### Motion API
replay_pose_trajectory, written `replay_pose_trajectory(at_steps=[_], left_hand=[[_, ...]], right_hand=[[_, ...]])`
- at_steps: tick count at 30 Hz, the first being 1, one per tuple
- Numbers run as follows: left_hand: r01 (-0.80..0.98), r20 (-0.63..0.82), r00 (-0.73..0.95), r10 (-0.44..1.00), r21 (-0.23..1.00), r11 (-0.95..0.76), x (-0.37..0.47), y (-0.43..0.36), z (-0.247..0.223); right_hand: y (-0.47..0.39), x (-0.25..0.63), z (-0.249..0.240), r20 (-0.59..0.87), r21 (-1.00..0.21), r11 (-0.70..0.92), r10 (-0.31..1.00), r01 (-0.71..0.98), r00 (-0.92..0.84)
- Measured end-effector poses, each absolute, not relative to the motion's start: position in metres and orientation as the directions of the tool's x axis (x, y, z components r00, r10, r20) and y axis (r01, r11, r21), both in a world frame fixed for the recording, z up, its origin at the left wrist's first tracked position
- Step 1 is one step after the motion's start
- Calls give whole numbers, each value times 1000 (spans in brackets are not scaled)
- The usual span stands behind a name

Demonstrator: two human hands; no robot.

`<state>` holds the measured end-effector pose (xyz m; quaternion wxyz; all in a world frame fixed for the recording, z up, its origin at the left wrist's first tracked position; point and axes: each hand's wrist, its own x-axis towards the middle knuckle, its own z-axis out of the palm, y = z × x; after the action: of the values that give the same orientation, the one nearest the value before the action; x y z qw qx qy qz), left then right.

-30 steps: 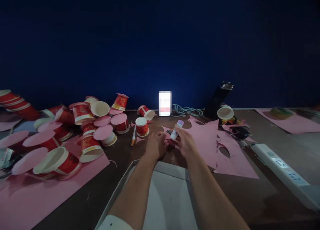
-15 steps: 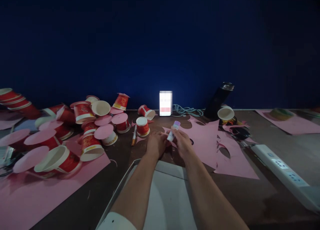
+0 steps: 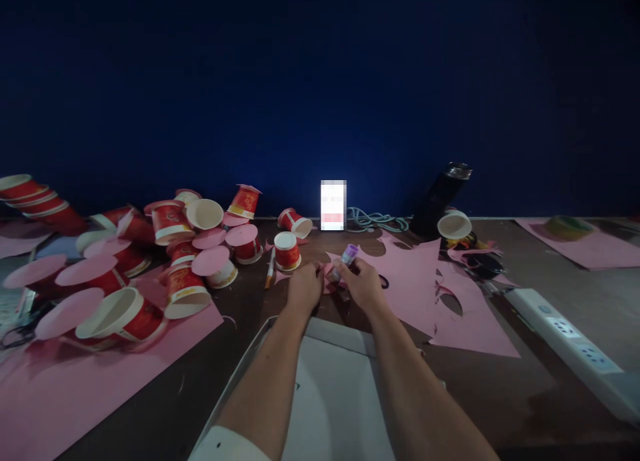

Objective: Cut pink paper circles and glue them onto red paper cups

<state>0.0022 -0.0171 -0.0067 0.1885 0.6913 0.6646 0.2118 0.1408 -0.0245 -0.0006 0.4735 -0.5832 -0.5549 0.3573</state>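
Observation:
In the middle of the table, my right hand [image 3: 364,282] is closed around a glue stick [image 3: 349,254] with a purple end, which tilts up and to the right. My left hand [image 3: 305,286] is just left of it, its fingertips pinched on a small pink paper piece [image 3: 328,271]. The lower end of the stick is close to that paper; whether they touch is unclear. A red paper cup [image 3: 287,252] with a white top stands upright beyond my left hand, beside a brown and white pen [image 3: 271,270].
Many red cups with pink paper discs [image 3: 214,261] crowd the left side. Cut pink sheets [image 3: 410,281] lie to the right, near a black bottle [image 3: 440,197] and a white power strip [image 3: 563,327]. A box [image 3: 335,394] lies under my forearms; a lit screen [image 3: 333,205] stands behind.
My left hand has shifted slightly left, opening a wider gap between the hands. The glue stick has moved slightly left and down with my right hand. The whole view has shifted slightly.

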Motion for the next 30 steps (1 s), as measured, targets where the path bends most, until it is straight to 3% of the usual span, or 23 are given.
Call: replay_pose_trajectory(at_steps=[9, 18, 30], left_hand=[[832, 16, -66, 998, 553, 46, -3, -12, -13], [832, 24, -88, 996, 552, 60, -3, -12, -13], [815, 53, -79, 995, 578, 34, -2, -12, -15]], right_hand=[[-23, 135, -12, 160, -868, 109, 985, 485, 63], [-20, 130, -19, 190, -870, 164, 982, 465, 10], [-16, 128, -19, 250, -666, 284, 956, 690, -153]])
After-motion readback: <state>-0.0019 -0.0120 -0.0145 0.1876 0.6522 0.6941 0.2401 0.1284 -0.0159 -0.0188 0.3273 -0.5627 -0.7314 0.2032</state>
